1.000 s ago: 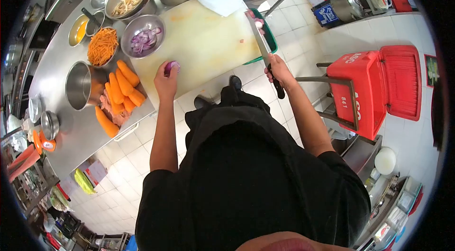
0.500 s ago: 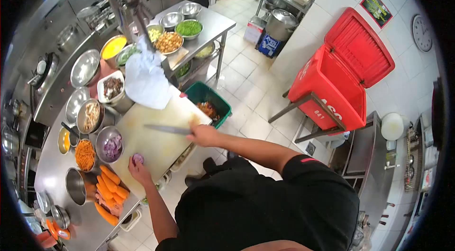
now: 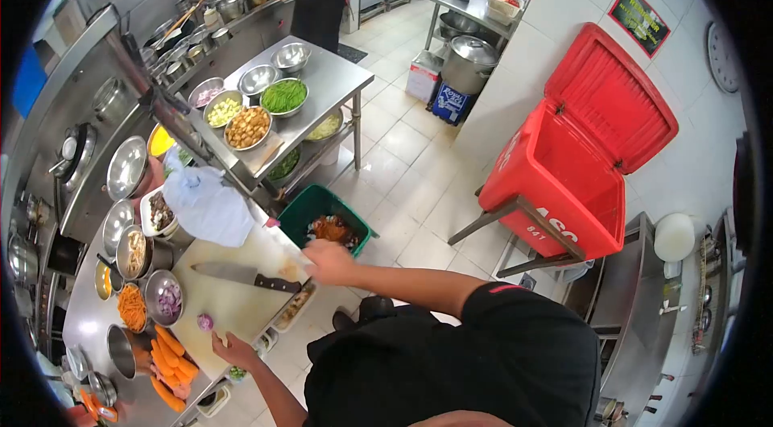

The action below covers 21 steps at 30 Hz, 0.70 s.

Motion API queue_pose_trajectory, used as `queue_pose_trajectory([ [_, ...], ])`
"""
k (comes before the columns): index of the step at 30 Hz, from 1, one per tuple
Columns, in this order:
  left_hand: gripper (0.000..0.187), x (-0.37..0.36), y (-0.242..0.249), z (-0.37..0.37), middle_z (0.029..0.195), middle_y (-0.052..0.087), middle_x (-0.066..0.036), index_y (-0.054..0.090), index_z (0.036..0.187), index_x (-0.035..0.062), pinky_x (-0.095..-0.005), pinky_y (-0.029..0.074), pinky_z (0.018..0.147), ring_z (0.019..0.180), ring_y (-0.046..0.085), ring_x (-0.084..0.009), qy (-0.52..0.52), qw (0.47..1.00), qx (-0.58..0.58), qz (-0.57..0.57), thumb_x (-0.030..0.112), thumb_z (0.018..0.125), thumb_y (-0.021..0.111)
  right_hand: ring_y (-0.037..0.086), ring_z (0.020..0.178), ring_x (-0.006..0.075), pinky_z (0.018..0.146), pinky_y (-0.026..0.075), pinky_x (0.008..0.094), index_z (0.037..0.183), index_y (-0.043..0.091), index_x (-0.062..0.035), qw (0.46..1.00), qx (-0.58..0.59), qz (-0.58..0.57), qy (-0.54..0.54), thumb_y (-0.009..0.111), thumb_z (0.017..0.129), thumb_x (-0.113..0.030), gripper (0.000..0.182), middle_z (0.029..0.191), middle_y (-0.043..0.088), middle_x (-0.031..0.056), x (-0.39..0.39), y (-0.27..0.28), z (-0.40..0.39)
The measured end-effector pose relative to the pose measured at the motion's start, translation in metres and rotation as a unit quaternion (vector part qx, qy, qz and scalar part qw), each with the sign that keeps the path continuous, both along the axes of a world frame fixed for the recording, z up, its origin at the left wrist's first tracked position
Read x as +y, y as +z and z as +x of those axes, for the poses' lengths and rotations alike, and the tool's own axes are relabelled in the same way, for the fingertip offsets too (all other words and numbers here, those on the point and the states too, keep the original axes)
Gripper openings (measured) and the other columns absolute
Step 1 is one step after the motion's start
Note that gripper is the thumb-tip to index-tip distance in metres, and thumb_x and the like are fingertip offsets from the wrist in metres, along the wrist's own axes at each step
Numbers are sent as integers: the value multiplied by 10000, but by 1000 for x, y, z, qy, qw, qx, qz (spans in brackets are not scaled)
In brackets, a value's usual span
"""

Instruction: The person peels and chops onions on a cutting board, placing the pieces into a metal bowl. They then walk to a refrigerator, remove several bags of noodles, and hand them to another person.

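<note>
Keeping the left hand (image 3: 235, 350) loosely parted at the board's near edge, no longer gripping the onion piece (image 3: 205, 321), now leaving it lying on the cutting board (image 3: 229, 306) just beyond the fingertips. Holding the right hand (image 3: 328, 262) past the handle of the knife (image 3: 241, 275), too blurred for telling its grip. No longer wielding the knife, leaving it flat on the board, so apparently pausing the cutting. Further out, showing sliced onion (image 3: 169, 300) in a bowl, carrots (image 3: 169, 358) nearby, and a green bin (image 3: 299, 212) beyond the right hand.
</note>
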<state>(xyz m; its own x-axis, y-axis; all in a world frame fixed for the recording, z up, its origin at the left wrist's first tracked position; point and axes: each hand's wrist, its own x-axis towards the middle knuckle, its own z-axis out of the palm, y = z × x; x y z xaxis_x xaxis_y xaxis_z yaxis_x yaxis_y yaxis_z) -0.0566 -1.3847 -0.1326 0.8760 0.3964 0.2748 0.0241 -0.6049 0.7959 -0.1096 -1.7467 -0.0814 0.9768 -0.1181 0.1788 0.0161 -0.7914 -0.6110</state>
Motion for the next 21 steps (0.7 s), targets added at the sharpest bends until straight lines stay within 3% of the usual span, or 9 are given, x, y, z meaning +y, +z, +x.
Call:
queue_pose_trajectory([
  [2,455,-31,19,-7,1245,541,-179,522,1342,-30,-356,513,818,1090,564,-283,-49,999,-4,-8,13,894,590,632,974,361,824,532,457,1114,654,-95,996,-5,-29,-82,685,811,-242,339,1026,647,149,-72,-34,-53],
  [4,446,-66,28,-5,1215,553,-177,530,1327,-30,-346,508,789,1069,567,-275,-131,991,-27,-6,5,887,592,632,1046,351,871,529,472,1106,648,-91,967,164,-99,-169,664,835,-263,321,1051,662,179,-151,-101,-140],
  [6,385,-124,50,6,1166,570,-174,563,1261,-38,-344,504,773,1039,570,-272,-235,968,-84,-19,-13,878,582,633,1089,344,892,529,465,1123,660,-79,862,439,-66,-244,653,820,-349,406,1112,679,190,-194,-99,-222],
  [7,366,-149,56,13,1154,573,-175,573,1240,-40,-345,506,773,1028,574,-273,-292,951,-103,0,-18,875,579,641,1072,365,895,526,474,1093,663,-65,846,486,-51,-212,640,818,-352,399,1114,677,195,-214,-129,-268],
  [10,341,-242,70,36,1119,588,-161,590,1201,-37,-349,508,784,988,592,-269,-408,906,-78,-78,-21,861,588,637,1093,370,922,520,456,1085,713,-48,867,434,39,-241,688,801,-435,481,1115,691,210,-213,-168,-362],
  [12,350,-310,84,42,1085,597,-139,600,1188,-14,-330,506,783,954,600,-249,-462,879,-102,-64,-41,840,608,637,1107,359,948,511,434,1101,726,-53,840,452,105,-282,700,798,-451,501,1124,694,213,-201,-167,-370],
  [15,336,-403,83,46,1022,584,-129,604,1179,-1,-311,511,770,900,606,-235,-550,828,-71,-81,-33,846,618,634,1117,356,972,497,428,1150,710,-66,863,395,154,-275,667,797,-316,435,1149,687,203,-216,-190,-341],
  [16,331,-431,75,45,1009,581,-126,607,1175,3,-304,512,762,873,609,-229,-570,816,-42,-85,-28,846,621,645,1094,352,966,500,414,1170,697,-64,871,369,168,-277,628,786,-212,417,1140,694,192,-232,-178,-322],
  [21,310,-537,-28,55,971,616,-137,638,1132,14,-355,525,766,811,626,-282,-583,803,78,101,74,829,664,674,972,360,850,535,441,1166,669,-24,902,277,197,-267,624,804,-150,386,1047,698,199,-393,-63,-258],
])
